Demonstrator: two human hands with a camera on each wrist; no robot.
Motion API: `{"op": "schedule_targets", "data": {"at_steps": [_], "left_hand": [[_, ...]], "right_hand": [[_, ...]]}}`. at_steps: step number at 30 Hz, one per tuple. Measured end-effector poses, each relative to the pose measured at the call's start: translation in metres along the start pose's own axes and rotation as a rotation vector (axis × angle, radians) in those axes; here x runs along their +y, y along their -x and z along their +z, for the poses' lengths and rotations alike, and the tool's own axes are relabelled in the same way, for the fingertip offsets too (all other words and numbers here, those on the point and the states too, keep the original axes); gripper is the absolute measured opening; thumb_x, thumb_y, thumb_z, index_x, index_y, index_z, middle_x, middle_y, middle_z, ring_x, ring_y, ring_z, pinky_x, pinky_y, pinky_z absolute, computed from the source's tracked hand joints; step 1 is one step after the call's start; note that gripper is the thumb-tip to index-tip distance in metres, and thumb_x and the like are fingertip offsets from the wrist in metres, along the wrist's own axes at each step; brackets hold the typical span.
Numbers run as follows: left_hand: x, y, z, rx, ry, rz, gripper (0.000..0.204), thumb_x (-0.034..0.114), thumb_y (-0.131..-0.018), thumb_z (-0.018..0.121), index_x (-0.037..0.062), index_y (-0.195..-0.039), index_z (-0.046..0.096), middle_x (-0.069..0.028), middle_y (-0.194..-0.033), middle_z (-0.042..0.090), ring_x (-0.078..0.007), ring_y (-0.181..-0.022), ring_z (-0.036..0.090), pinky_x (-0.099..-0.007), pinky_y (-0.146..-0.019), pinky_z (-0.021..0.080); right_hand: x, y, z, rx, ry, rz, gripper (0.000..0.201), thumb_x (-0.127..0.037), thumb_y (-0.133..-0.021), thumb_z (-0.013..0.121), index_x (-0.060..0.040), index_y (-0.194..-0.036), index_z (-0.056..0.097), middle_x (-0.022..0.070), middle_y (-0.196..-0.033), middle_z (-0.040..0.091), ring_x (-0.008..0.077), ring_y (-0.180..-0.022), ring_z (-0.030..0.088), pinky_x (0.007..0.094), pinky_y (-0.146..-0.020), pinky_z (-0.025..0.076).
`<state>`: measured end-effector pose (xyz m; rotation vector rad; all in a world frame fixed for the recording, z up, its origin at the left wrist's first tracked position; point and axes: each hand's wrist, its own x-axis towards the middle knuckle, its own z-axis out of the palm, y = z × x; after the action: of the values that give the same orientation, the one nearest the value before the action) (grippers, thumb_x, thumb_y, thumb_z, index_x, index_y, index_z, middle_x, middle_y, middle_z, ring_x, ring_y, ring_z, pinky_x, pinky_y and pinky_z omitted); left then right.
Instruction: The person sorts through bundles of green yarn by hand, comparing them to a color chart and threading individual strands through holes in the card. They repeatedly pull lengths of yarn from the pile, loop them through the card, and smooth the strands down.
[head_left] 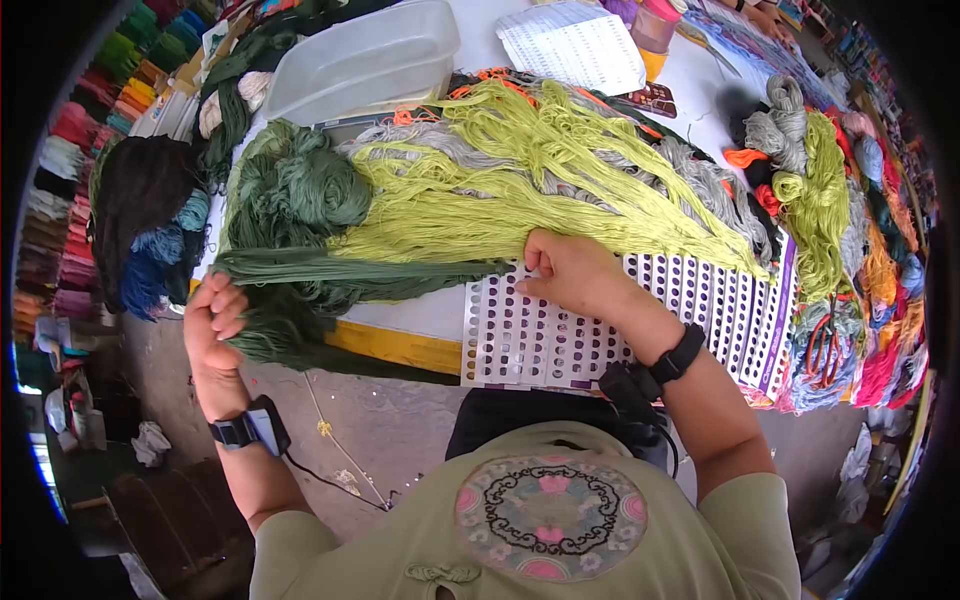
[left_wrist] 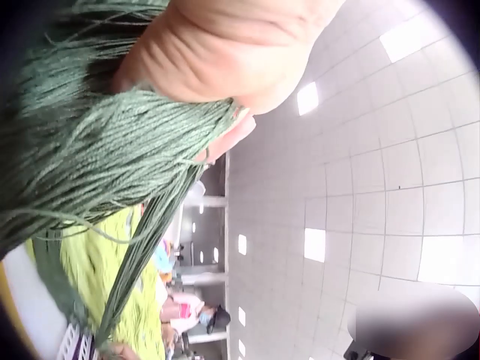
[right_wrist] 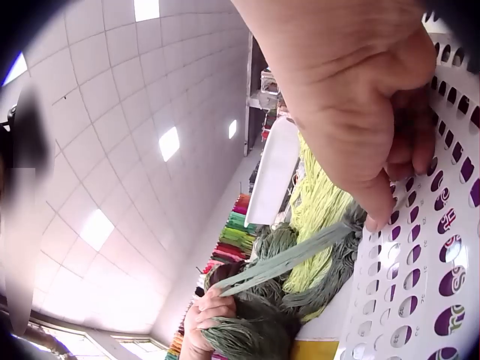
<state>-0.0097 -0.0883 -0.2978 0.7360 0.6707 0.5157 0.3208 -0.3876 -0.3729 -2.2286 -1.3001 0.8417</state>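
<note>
My left hand (head_left: 214,322) grips one end of a hank of dark green thread (head_left: 360,268), with loose strands spilling below it. From there the hank runs taut to the left edge of a white perforated card (head_left: 500,345) printed in purple. At that edge, my right hand (head_left: 578,272) has its fingers curled, and its thumb and forefinger pinch at the hank's end. The right wrist view shows a fingertip (right_wrist: 379,219) right beside the gathered green thread (right_wrist: 352,217); the other fingers bend over the holes. More dark green thread (head_left: 320,185) lies bunched on the table.
Lime-green skeins (head_left: 520,190) and grey ones (head_left: 700,185) spread behind the card. A clear plastic tub (head_left: 365,60), a punched sheet (head_left: 570,45) and a pink-lidded container (head_left: 655,25) stand farther back. Mixed skeins (head_left: 870,250) hang at the right; the table's yellow edge (head_left: 400,345) faces me.
</note>
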Motion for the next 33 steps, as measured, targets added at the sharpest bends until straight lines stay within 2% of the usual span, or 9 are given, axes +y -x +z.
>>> {"op": "schedule_targets", "data": {"at_steps": [2,6,10,13,15,22,27,30,33], "left_hand": [[0.003,-0.004,-0.009,-0.079,0.007,0.048,0.024,0.025,-0.099,0.044,0.0065,-0.086,0.052,0.0037,-0.059,0.039,-0.0044,-0.045,0.033,-0.0176,-0.035,0.025],[-0.024,-0.004,0.037,0.635,-1.001,0.395,0.038,0.033,-0.099,0.044,0.0009,-0.106,0.063,0.0018,-0.062,0.053,-0.004,-0.044,0.032,-0.0195,-0.043,0.025],[-0.065,0.034,0.094,-0.083,-0.632,0.584,0.042,0.035,-0.101,0.037,0.0001,-0.102,0.061,-0.0017,-0.068,0.056,-0.0067,-0.046,0.036,-0.0205,-0.046,0.029],[-0.089,0.03,0.129,-0.667,-0.339,0.683,0.059,0.052,-0.096,0.034,0.002,-0.118,0.055,-0.0173,-0.114,0.055,-0.0272,-0.108,0.051,-0.041,-0.093,0.039],[-0.099,0.024,0.151,-0.875,-0.128,0.625,0.058,0.054,-0.096,0.032,0.0085,-0.125,0.053,-0.0232,-0.143,0.033,-0.038,-0.138,0.024,-0.0515,-0.111,0.018],[-0.123,0.026,0.186,-0.93,-0.223,0.584,0.05,0.058,-0.092,0.039,0.019,-0.108,0.065,-0.0253,-0.15,0.019,-0.0399,-0.141,0.01,-0.0554,-0.112,0.009],[-0.117,0.028,0.175,-0.905,-0.235,0.562,0.05,0.056,-0.094,0.036,0.0152,-0.1,0.065,-0.0265,-0.149,0.019,-0.0401,-0.141,0.009,-0.0572,-0.111,0.011],[-0.092,0.033,0.134,-0.691,0.097,0.166,0.046,0.044,-0.098,0.038,0.004,-0.105,0.059,-0.0217,-0.122,0.056,-0.0347,-0.115,0.054,-0.0429,-0.088,0.05],[-0.053,0.029,0.08,-0.302,0.248,0.253,0.034,0.035,-0.098,0.044,0.0035,-0.102,0.055,-0.0041,-0.085,0.06,-0.0137,-0.07,0.056,-0.0234,-0.059,0.048]], "right_hand": [[0.002,0.0,0.003,0.029,-0.01,-0.014,0.03,-0.034,-0.076,0.071,-0.0118,-0.09,0.057,0.0078,-0.08,0.064,0.0269,-0.079,0.063,0.0379,-0.068,0.048],[0.005,0.001,0.009,0.099,0.018,-0.052,0.028,-0.031,-0.075,0.072,-0.0111,-0.088,0.057,0.0056,-0.075,0.063,0.0241,-0.073,0.062,0.0358,-0.064,0.047],[-0.007,0.009,0.012,0.176,-0.075,-0.037,0.025,-0.027,-0.075,0.073,-0.0099,-0.085,0.058,0.0043,-0.071,0.061,0.0203,-0.065,0.059,0.0319,-0.061,0.046],[-0.048,0.02,0.01,0.224,-0.379,-0.202,0.013,-0.019,-0.085,0.065,-0.008,-0.088,0.06,0.0001,-0.076,0.061,0.0111,-0.064,0.056,0.0266,-0.059,0.045],[-0.076,0.032,0.006,0.271,-0.641,-0.345,0.011,-0.018,-0.088,0.062,-0.0073,-0.09,0.06,0.0,-0.081,0.062,0.0089,-0.066,0.056,0.0259,-0.058,0.046],[-0.102,0.052,0.001,-0.02,-1.219,-0.388,0.012,-0.016,-0.094,0.056,-0.0052,-0.098,0.056,-0.0022,-0.086,0.056,0.0043,-0.065,0.05,0.0209,-0.06,0.044],[-0.077,0.056,0.005,0.346,-0.791,-0.474,0.012,-0.014,-0.095,0.053,-0.0048,-0.101,0.057,-0.0004,-0.084,0.055,0.0084,-0.076,0.053,0.0227,-0.066,0.044],[-0.052,0.078,-0.03,0.754,-0.889,-0.423,0.013,-0.016,-0.095,0.053,-0.006,-0.102,0.057,0.0038,-0.092,0.06,0.0107,-0.082,0.055,0.0262,-0.079,0.045],[-0.007,0.117,-0.063,0.65,-1.56,-0.347,0.016,-0.014,-0.095,0.051,-0.01,-0.11,0.049,0.001,-0.081,0.053,0.0103,-0.071,0.05,0.025,-0.073,0.048]]}}
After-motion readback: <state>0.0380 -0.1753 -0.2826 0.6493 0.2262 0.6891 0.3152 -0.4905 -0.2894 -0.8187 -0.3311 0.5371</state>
